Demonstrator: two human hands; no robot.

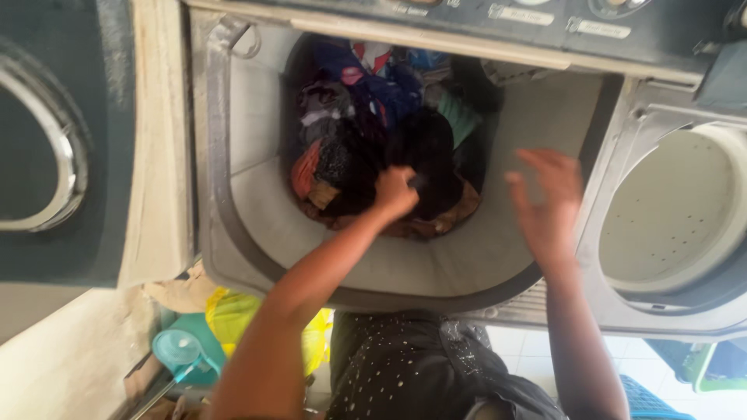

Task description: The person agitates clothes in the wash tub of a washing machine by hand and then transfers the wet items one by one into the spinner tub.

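Note:
I look down into the open wash tub point(257, 194) of a twin-tub washing machine. A heap of mixed clothes point(366, 117) fills the tub, mostly dark, with blue, red and green pieces. My left hand point(395, 191) is closed into the dark clothes point(428, 163) at the near side of the heap. My right hand point(547, 204) hovers above the tub's right rim, fingers spread, holding nothing.
The round spin tub point(669, 210) with a perforated pale wall is on the right. The machine's control panel point(545, 15) runs along the top. A second machine's round lid point(47, 140) is at left. A teal jug point(183, 350) and a yellow bag point(233, 315) lie on the floor.

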